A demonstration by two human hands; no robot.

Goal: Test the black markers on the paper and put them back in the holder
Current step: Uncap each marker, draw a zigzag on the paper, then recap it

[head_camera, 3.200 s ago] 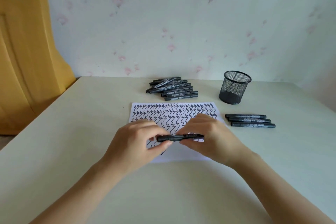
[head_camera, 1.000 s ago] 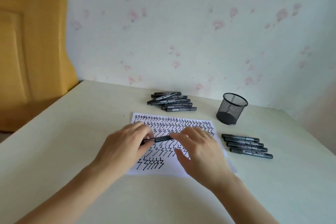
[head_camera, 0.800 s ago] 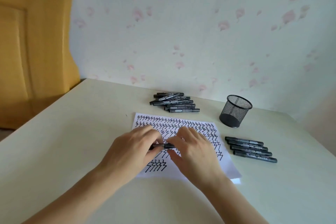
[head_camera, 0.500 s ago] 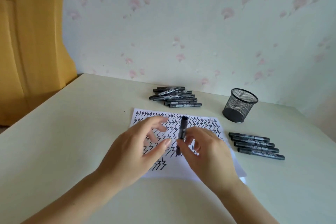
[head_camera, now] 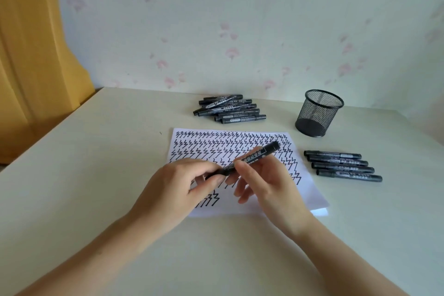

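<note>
The right hand (head_camera: 266, 182) pinches a black marker (head_camera: 249, 157) between thumb and forefinger, its other fingers loosely spread beneath. The marker is a smooth plastic barrel with white print, tilted, its far end pointing toward two o'clock above the sheet. The left hand (head_camera: 177, 190) grips the marker's near end at eight o'clock, fingers curled round it; whether that end is a cap I cannot tell.

Under both hands lies the paper (head_camera: 310, 197), a thin white sheet filled with rows of black zigzag strokes, its near right corner showing a second edge beneath. At three o'clock from the hands four markers (head_camera: 341, 166) lie side by side in a neat row, apart from the paper's right edge. At twelve o'clock a loose pile of markers (head_camera: 228, 108) lies beyond the paper's far edge. At one o'clock stands the holder (head_camera: 318, 113), a round black wire-mesh cup, upright, mouth open, clear of both groups. The table (head_camera: 84, 163) is matte, pale cream, with broad bare room left and near. A flowered wall (head_camera: 240, 19) closes the far edge; a yellow panel (head_camera: 31, 55) stands at ten o'clock.
</note>
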